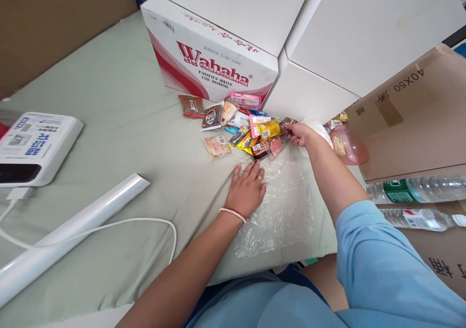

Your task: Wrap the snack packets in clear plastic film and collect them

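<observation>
A heap of several small snack packets (243, 126) lies on the grey-green sheet in front of a Wahaha water carton (204, 58). My right hand (299, 134) reaches to the heap's right edge and pinches a small dark brown packet (286, 123) between its fingers. Flat on the sheet rests my left hand (248, 188), fingers spread, pressing down the left edge of a crumpled clear plastic bag (282, 206). It wears a ring and a bead bracelet.
A white device (34, 146) with a cord sits at the left, a white roll (76, 226) nearer me. White boxes (349, 32) stand behind, a brown carton (418, 114) at right, two water bottles (418, 189) beside it, and a pink plastic item (349, 146).
</observation>
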A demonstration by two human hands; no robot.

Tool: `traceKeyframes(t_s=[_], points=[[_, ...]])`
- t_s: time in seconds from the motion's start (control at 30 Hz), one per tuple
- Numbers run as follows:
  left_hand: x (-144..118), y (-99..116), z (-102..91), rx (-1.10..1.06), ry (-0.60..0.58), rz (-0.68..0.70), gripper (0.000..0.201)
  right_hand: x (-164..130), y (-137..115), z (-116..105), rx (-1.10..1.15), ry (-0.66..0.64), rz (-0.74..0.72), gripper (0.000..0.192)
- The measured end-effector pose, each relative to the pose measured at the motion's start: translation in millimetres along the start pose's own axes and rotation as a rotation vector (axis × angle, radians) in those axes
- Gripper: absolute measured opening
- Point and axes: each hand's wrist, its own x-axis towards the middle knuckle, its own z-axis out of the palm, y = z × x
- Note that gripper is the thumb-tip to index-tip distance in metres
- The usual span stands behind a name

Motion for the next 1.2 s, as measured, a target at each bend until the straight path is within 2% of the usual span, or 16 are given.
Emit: traceKeyframes(t_s=[0.1,0.23,0.4,0.47,0.6,0.7,0.73,0.8,0.9,0.97,1.03,1.13,1.2], points=[[0.2,-0.1,0.0,-0.002,-0.003,-0.002,0.051,0.7,8.1,7.4,0.055,0.006,0.031,0.03],[0.5,0.2,0.2,0.007,-0.005,-0.009,0.051,10.5,7.5,20.6,0.17,0.11,-0.028,0.032],[0.8,0.8,-0.8,0.015,-0.008,-0.005,0.05,22.8,-4.4,35.0,0.336,0.163,-0.101,0.008],[0.9,0.9,-1.5,0.015,-0.009,-0.004,0.05,23.0,-9.1,38.4,0.402,0.155,-0.124,0.005],[1.0,0.7,-2.5,0.012,-0.012,-0.009,0.049,8.9,-13.6,35.4,0.491,0.135,-0.144,0.01],[1.4,0.4,-2.6,0.003,-0.022,-0.011,0.05,-21.5,-3.9,22.8,0.515,0.106,-0.193,0.017],[1.6,0.4,-2.5,-0.001,-0.027,-0.011,0.05,-36.3,3.7,16.6,0.514,0.087,-0.259,0.019],[2.0,0.3,-2.0,-0.009,-0.032,-0.012,0.05,-71.8,25.9,1.8,0.467,0.064,-0.496,0.027],[2.2,0.2,-1.0,-0.014,-0.021,-0.009,0.051,-129.4,72.6,-19.2,0.14,0.218,-0.805,0.038],[2.1,-0.1,-0.7,-0.015,-0.011,-0.006,0.051,-160.3,107.5,-25.4,-0.156,0.228,-0.922,0.037],[2.2,-0.7,-1.2,-0.017,-0.011,-0.005,0.051,-179.3,140.9,-22.6,-0.383,0.113,-1.031,0.035],[3.1,-2.1,-2.9,-0.024,-0.022,-0.005,0.05,-187.8,179.5,-9.8,-0.648,0.022,-1.09,0.037],[3.9,-3.2,-4.1,-0.029,-0.038,-0.005,0.051,-187.6,194.2,-3.5,-0.734,-0.01,-1.095,0.042]])
